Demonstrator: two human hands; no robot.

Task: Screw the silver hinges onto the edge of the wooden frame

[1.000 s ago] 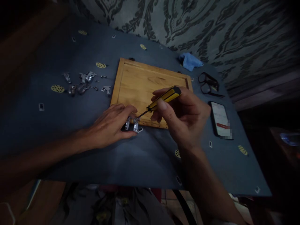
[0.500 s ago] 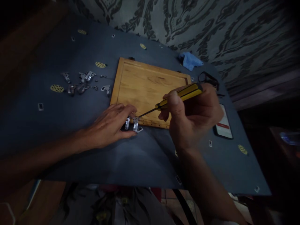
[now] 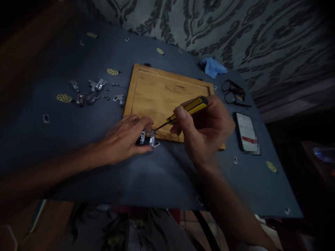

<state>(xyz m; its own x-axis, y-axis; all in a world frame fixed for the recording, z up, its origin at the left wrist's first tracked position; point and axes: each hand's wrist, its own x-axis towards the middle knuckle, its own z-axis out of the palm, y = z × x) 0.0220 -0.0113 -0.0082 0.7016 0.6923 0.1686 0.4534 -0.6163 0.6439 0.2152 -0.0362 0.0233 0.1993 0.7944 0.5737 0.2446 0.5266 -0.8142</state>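
In my right hand (image 3: 206, 130) is a screwdriver (image 3: 190, 106) with a yellow and black handle, gripped between thumb and fingers. Its thin shaft slants down to the left, and the tip meets the upper end of a shiny metal latch (image 3: 152, 140). That latch sits at the near left edge of a wooden panel (image 3: 162, 94) with a raised border. A second metal latch (image 3: 142, 137) stands beside it, partly covered by my left hand (image 3: 128, 134). The left fingers rest on the panel's edge and the thumb curves below, closed around the latches.
Several loose metal latches (image 3: 101, 84) and small screws (image 3: 116, 84) lie left of the panel. To the right are glasses (image 3: 231, 91), a phone (image 3: 246, 130) and a blue cloth (image 3: 213, 68). A patterned wall (image 3: 214, 28) borders the table's far side.
My right hand and the screwdriver have shifted left and slightly down, with the handle now steeper. More of the glasses and phone shows. The left hand stays in place.
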